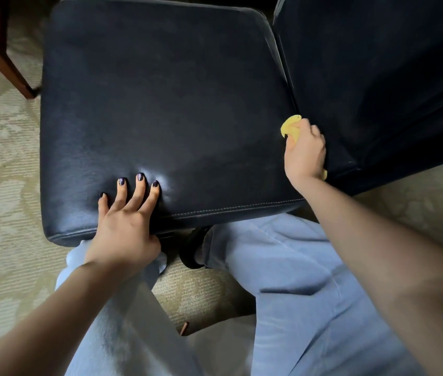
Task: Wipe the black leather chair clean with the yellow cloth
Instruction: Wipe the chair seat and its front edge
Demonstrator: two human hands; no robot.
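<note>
At the far left a dark wooden furniture leg [3, 55] slants down onto the pale patterned carpet [3, 164]. Just right of it is the black leather chair [160, 104], its broad square seat cushion filling the middle of the view. A line of light stitching [242, 207] runs along the cushion's near edge.

The person's left hand [125, 229] rests on that near edge, towards the seat's left corner. It holds nothing: the fingers [138, 191], with dark-painted nails, lie straight and spread flat on the leather, and the palm sits over the rim. Below the seat are the person's legs in light blue jeans [296, 280], with a black shoe [191, 253] showing between them under the cushion's front.

Further right, the right hand [305, 153] is clenched around the yellow cloth [289, 126], bunched up in the fist. A rounded fold of it sticks out beyond the knuckles on the upper left side, and a small scrap shows by the wrist. Hand and cloth sit in the crease where the seat's right edge meets the backrest [377, 77], with the cloth against the leather at that seam. The backrest fills the upper right, dark and slightly glossy.
</note>
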